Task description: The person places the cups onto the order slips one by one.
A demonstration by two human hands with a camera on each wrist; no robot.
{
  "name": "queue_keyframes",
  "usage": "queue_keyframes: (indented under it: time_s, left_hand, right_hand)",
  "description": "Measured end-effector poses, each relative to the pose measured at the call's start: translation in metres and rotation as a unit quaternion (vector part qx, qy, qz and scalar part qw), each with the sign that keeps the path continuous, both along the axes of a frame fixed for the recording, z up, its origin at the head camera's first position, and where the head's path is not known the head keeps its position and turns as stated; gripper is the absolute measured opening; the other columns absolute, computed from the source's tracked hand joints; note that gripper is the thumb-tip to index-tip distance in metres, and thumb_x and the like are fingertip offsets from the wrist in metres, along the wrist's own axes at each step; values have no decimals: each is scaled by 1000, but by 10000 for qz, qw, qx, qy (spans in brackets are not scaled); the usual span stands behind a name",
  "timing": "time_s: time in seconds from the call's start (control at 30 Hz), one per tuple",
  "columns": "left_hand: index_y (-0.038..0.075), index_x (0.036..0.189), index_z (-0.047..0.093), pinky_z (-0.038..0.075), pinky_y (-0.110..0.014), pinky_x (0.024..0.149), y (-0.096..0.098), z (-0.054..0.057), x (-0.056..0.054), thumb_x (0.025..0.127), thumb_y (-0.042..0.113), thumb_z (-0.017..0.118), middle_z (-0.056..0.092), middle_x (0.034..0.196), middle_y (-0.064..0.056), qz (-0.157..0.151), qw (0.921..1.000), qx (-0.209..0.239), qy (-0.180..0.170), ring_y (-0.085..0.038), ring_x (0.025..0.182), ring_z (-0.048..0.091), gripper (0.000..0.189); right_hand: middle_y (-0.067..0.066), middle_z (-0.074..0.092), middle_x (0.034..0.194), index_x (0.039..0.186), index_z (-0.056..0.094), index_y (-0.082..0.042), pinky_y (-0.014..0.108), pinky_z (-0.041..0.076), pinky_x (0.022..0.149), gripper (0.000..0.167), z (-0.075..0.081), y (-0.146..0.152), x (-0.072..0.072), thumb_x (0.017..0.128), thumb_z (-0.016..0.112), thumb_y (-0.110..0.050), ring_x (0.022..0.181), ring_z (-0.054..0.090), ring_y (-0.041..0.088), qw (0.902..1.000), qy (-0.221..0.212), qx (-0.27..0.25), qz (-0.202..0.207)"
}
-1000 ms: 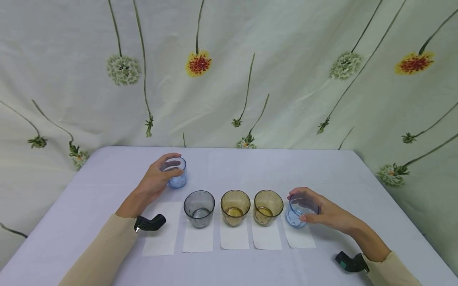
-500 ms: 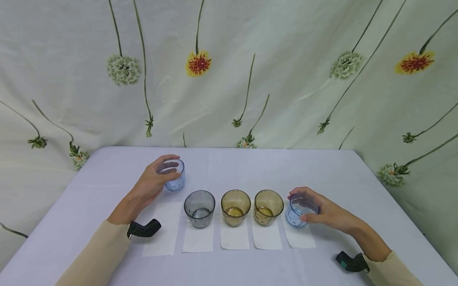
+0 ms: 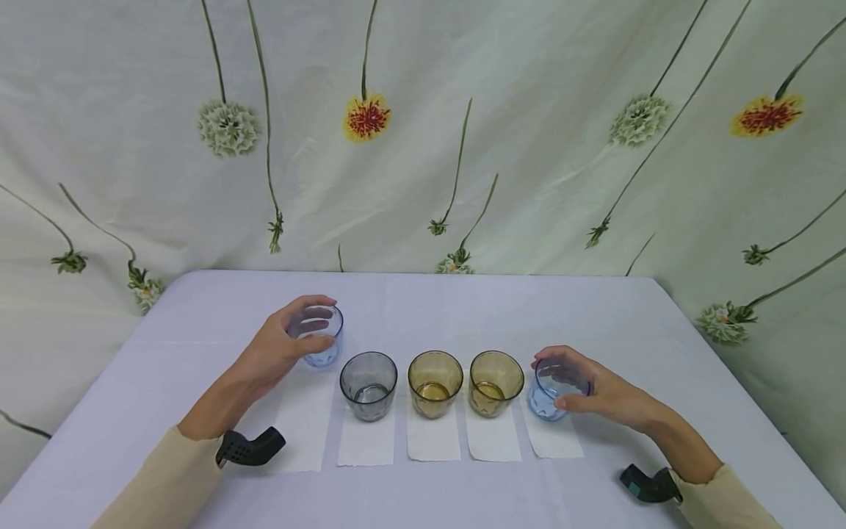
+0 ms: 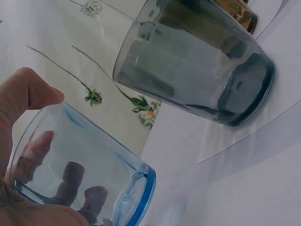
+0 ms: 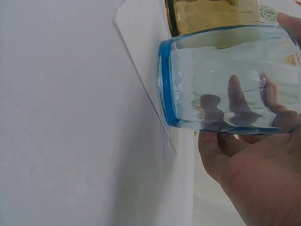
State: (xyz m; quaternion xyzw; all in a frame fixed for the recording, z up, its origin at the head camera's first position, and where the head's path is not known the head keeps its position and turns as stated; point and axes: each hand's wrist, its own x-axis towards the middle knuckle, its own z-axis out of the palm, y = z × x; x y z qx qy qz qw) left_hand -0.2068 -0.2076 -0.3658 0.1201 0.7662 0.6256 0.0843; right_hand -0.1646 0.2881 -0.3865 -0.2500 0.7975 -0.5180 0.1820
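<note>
My left hand (image 3: pixel 274 349) grips a clear blue glass (image 3: pixel 325 354) by its sides, thumb in front and fingers seen through the far wall. That glass is upright, just beyond the far end of the leftmost paper strip (image 3: pixel 305 426). At the right end of the row, my right hand (image 3: pixel 615 395) holds a second blue glass (image 3: pixel 546 402) over the rightmost paper strip (image 3: pixel 557 441). The right wrist view shows this blue glass (image 5: pixel 186 61) with fingers wrapped behind it. Between the hands stand a grey glass (image 3: pixel 368 393) and two amber glasses, one left (image 3: pixel 434 389) and one right (image 3: pixel 494 389).
More white paper strips lie under the grey and amber glasses, such as the middle strip (image 3: pixel 432 442). A white cloth covers the table (image 3: pixel 423 499). Behind it hangs a flower-printed curtain (image 3: pixel 529 184). Each wrist wears a black camera, like the left camera (image 3: pixel 250 447).
My left hand has drawn its blue glass nearer, toward the far end of the leftmost strip. My right hand and the other glasses have stayed in place.
</note>
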Motion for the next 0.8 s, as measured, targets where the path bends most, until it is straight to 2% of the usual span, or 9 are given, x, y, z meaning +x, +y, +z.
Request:
queue_keyframes:
  time_s: [0.23,0.47,0.63,0.8]
  left_hand:
    - [12,141,47,44,-28,106,-4,1,13,90,11,74,44,144,-22,-165,9996,-184,113,-40,136,41,58]
    - [13,140,48,48,-19,96,-11,2,27,90,12,74,50,140,-17,-320,9988,-265,255,-31,131,49,56]
    - [13,140,49,48,-19,98,-18,1,38,91,10,74,53,138,-8,-400,9987,-208,256,-16,128,53,55]
    - [13,140,49,46,-17,99,-21,-2,46,90,9,74,53,138,-6,-434,9988,-142,184,-12,127,54,56]
  right_hand:
    - [28,43,144,146,37,-1,14,37,106,59,-2,1,1,94,66,-4,132,49,12,9999,106,-38,54]
    - [27,44,143,146,37,0,15,38,106,59,-3,2,1,94,65,-3,131,50,11,9999,142,-46,77]
    - [27,44,144,146,37,-1,14,37,106,60,-2,1,1,94,66,-4,132,49,9,9999,149,-10,71]
    - [26,44,144,147,37,-1,13,36,106,60,0,1,0,94,67,-4,132,48,5,9999,131,23,57]
